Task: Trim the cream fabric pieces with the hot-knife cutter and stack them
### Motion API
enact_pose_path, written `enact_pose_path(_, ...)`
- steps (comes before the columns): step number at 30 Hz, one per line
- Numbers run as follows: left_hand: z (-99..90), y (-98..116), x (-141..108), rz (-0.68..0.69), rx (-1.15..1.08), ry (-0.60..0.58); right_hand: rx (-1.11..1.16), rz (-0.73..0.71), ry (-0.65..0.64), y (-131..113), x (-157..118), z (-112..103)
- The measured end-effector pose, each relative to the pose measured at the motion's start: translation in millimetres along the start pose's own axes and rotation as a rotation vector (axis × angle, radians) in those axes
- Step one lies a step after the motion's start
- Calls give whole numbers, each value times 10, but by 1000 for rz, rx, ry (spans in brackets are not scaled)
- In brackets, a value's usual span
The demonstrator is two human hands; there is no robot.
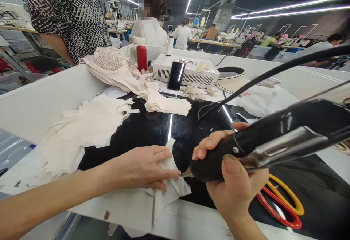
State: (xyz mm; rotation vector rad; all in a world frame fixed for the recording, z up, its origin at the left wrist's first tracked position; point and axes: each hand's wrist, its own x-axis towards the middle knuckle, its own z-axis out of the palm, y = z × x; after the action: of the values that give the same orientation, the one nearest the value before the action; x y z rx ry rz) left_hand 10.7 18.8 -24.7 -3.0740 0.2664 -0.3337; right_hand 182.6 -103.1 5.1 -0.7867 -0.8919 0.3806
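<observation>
My left hand (146,167) lies on a small cream fabric piece (176,189) at the front edge of the table, fingers stretched out and pressing it down. My right hand (239,191) is wrapped round a black corded hand tool (273,141) with a metal lever along its side. The tool's narrow end points left toward the fabric, close to my left fingertips. Whether the tip touches the cloth I cannot tell. Beyond my left hand lie a loose heap of cream fabric pieces (84,127) and a neater stack of cut pieces (166,103).
A black cable (262,76) arches across the right side. Yellow and red loops (284,203) lie beside my right wrist. At the back are a vented white box (188,70), a leaning phone (176,76), a red bottle (141,58) and a lace-cupped garment (115,61). Co-workers are beyond.
</observation>
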Motion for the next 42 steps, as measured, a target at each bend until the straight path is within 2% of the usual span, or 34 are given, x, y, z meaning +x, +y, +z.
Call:
enact_pose_path(6, -1, 49, 1, -7, 31, -18, -18, 4, 2, 4, 8, 3)
enact_pose_path(12, 67, 67, -26, -13, 39, 38, -20, 14, -2, -5, 13, -21)
enact_pose_path(19, 114, 75, -31, -26, 30, 40, -14, 0, 113, 46, 132, 67)
enact_pose_path(31, 181, 88, -31, -45, -19, 41, -36, 14, 91, 98, 149, 125)
enact_pose_path(37, 196, 82, -29, -43, -38, 41, -12, -33, 104, 161, 198, 157)
enact_pose_path(42, 187, 102, -19, -52, -57, 42, -40, 11, 95, 177, 185, 176)
